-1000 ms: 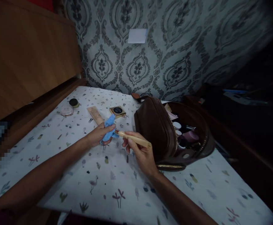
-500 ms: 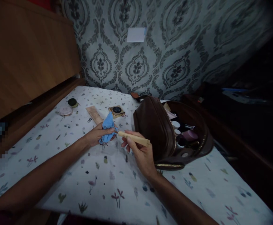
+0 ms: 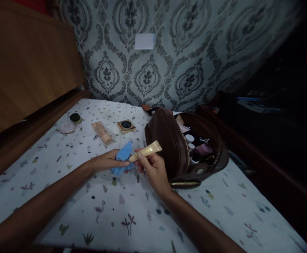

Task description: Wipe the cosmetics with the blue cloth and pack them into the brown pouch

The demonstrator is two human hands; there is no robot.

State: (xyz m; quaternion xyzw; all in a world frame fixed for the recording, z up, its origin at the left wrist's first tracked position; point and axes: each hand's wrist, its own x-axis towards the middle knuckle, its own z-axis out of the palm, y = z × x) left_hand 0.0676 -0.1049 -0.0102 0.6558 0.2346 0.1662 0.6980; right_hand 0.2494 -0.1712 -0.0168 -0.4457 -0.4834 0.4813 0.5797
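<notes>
My left hand is closed on a crumpled blue cloth, which touches the narrow end of a pale gold cosmetic tube. The tube slants up to the right, its flat end raised, gripped between the thumb and fingers of my right hand. Beyond my left hand lies a beige squeeze tube. Beside it rests a gold square compact with a dark round centre. Just right of my right hand stands an unzipped brown leather bag with several cosmetics inside, among them a pink-purple bottle.
A pale round compact and a dark-lidded small jar sit at the far left of the printed white cloth. A wooden cabinet borders the left side, and a patterned wall closes off the back.
The gold tube has turned, its flat end now tilted higher, and its narrow end now meets the blue cloth more closely. The whole view has shifted slightly.
</notes>
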